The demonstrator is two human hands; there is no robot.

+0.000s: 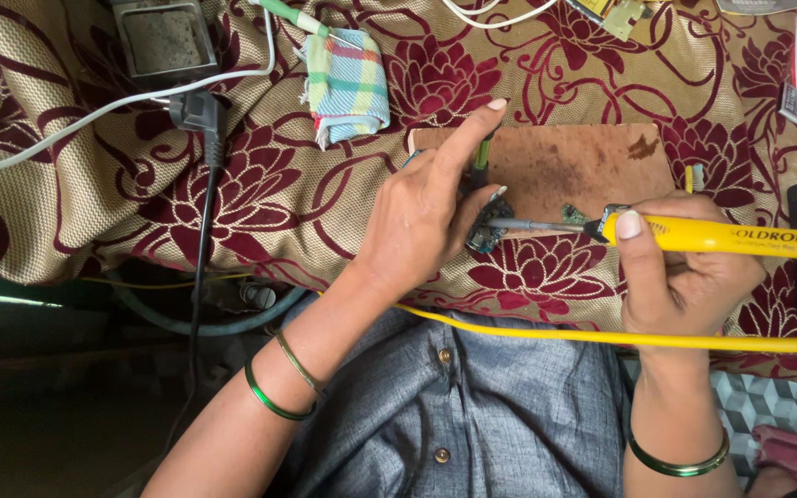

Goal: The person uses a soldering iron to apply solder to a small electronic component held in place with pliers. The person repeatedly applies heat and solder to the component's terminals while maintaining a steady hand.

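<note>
Right hand [684,277] closed around a yellow-handled soldering iron [694,233], tip at a small dark circuit board [486,231] that the left hand [422,217] seemingly pinches, with a thin green tool [481,152]

Two hands [417,221]; one yellow soldering iron [721,236]; one wooden board [565,166]; one checked cloth [348,85]; three bangles [274,401].
</note>
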